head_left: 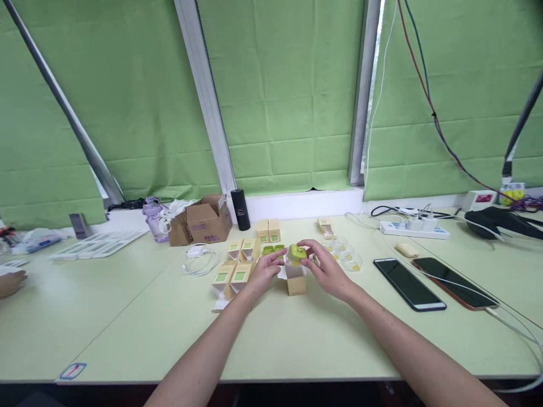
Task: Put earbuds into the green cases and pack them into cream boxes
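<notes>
Between my fingertips is a small clear container with a green lid, held just above an open cardboard box. My right hand grips its right side with thumb and fingers. From the left, the fingers of my left hand press against its other side. The box stands upright with its flaps spread, and the container's lower part is partly hidden by it. Behind my left hand sit green lids. Clear containers with yellow bits inside stand beyond my right hand.
Several small boxes with green labels stand left of my hands. Farther back are a brown carton, a black cylinder and a purple bottle. Two phones and a power strip with cables lie right. Another person's hand shows at far left.
</notes>
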The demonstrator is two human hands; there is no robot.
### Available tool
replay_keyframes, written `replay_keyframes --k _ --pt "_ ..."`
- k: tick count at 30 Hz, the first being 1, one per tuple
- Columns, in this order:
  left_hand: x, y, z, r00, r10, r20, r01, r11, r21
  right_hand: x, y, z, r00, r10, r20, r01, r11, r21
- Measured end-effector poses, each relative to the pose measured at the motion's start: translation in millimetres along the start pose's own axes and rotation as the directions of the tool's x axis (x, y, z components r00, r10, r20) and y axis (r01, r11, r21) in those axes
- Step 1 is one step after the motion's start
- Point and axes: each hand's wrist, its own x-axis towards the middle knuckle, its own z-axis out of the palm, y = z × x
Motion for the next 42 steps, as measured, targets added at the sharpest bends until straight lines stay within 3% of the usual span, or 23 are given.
replay_keyframes --k 7,21,42 --pt "-3.2 7.3 4.1 0.999 -0.029 0.015 0.029 0.999 -0.045 0.8 3.7 -3.6 0.999 -0.024 0.041 0.029 0.992 -0.124" --pt "-5.4 7.0 3.2 0.999 -0.025 -0.02 0.026 0.999 0.035 -2.6 5.3 1.3 0.988 -0.062 0.143 0.089 0.979 -0.186" --pt "-7.5 11.9 6.6 0.999 -0.033 -0.038 0.034 0.999 0.024 -7.0 0.3 5.5 0.976 -0.112 0.188 0.133 0.986 -0.101"
